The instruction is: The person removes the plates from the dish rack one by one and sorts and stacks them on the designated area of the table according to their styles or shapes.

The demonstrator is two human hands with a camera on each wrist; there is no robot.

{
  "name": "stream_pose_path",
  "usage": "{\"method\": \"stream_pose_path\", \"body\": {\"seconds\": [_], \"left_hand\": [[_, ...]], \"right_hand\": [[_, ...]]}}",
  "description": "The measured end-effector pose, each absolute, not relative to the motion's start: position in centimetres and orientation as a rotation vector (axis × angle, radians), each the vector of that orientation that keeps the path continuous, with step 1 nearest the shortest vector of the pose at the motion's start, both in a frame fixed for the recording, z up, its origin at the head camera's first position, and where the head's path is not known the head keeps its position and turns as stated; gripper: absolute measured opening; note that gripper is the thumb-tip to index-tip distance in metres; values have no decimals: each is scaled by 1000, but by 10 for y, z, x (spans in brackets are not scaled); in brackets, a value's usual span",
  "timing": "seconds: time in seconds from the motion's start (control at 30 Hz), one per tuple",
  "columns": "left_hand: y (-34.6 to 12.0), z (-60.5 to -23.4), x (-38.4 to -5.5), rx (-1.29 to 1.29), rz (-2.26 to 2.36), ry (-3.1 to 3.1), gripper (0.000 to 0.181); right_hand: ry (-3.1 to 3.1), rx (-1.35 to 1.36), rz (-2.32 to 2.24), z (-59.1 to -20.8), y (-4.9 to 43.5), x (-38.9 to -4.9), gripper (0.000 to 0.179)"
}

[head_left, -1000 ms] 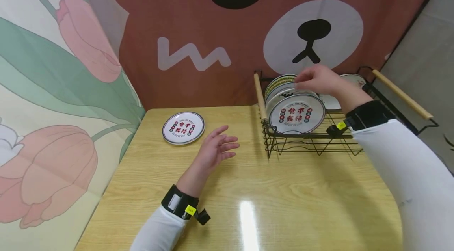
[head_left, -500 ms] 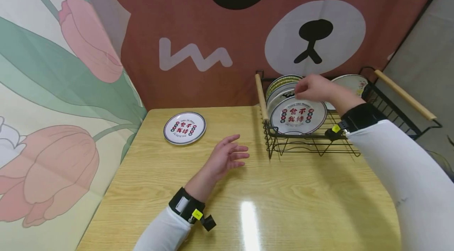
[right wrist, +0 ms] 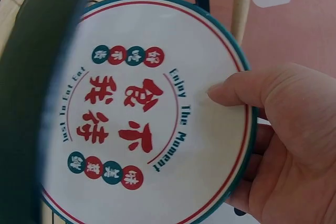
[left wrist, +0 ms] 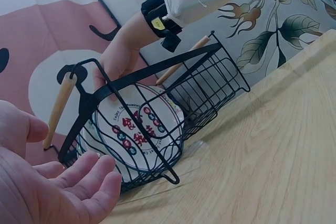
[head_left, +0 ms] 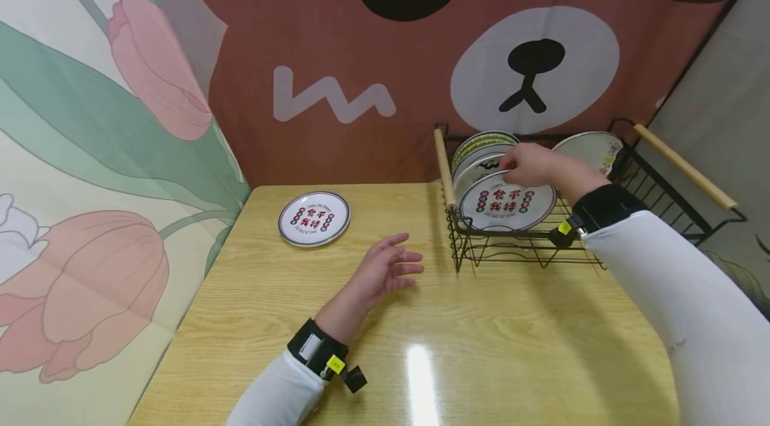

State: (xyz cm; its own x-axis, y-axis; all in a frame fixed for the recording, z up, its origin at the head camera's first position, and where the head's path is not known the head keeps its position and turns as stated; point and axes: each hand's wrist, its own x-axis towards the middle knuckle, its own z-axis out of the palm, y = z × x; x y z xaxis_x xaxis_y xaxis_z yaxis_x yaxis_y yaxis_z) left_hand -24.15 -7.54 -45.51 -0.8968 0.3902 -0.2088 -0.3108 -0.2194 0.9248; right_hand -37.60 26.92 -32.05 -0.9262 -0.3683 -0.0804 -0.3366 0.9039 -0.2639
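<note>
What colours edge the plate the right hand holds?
The plate has a dark teal rim with a red line inside; clearest in the right wrist view.

In front of the wire basket [left wrist: 157, 71], room is left over the bench [head_left: 481, 332]; in its left end, passage is blocked by leaning plates [head_left: 508, 205], leftward by a flat plate [head_left: 314, 219].

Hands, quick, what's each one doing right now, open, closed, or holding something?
Left hand: open, holding nothing.
Right hand: closed on the front plate in the wire basket, thumb on its face.
</note>
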Motion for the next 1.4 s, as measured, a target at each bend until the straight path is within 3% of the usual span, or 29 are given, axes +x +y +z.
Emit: {"method": "stream_pose_path", "body": {"seconds": [0.93, 1.4], "left_hand": [[-81, -453, -241, 66, 2153, 1615, 48], [-86, -448, -242, 86, 2186, 1604, 50]], "right_hand": [[2994, -640, -239, -315, 273, -375, 25], [3004, -656, -218, -264, 284, -373, 23]]}}
